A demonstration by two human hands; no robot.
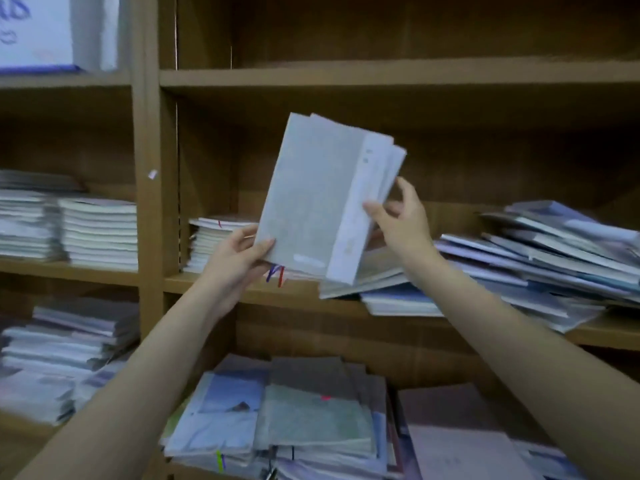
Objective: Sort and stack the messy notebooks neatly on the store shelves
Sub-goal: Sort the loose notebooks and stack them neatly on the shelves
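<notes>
Left hand (239, 252) grips the bottom corner of a small grey notebook stack (311, 202), right hand (398, 216) pinches its right edge, above messy shelf (277, 289).

No legible text anywhere.

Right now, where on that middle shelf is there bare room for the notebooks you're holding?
Bare board shows on the middle shelf between the neat white stack on the left and the slumped pile on the right, behind the held notebooks. The right half is crowded and overhangs the edge. The shelf above looks bare.
</notes>
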